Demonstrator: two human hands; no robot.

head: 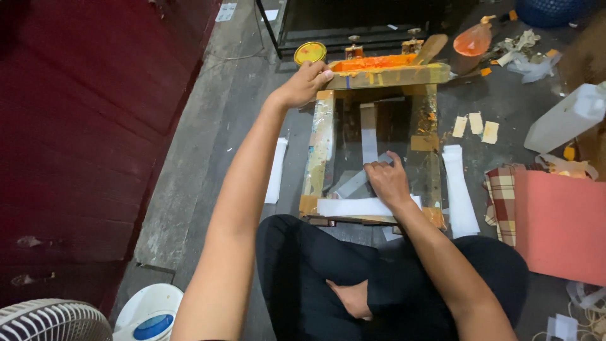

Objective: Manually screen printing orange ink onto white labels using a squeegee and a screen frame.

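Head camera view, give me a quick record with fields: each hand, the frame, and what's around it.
left hand: grips the far left corner of the wooden screen frame
right hand: pressed flat on a grey strip inside the frame
ink: orange, along the far bar
nearby: yellow tin, white paper strips, fan

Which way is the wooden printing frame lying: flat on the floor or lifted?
Lifted at its far end: the left hand grips the wooden frame top corner, raised above the floor.
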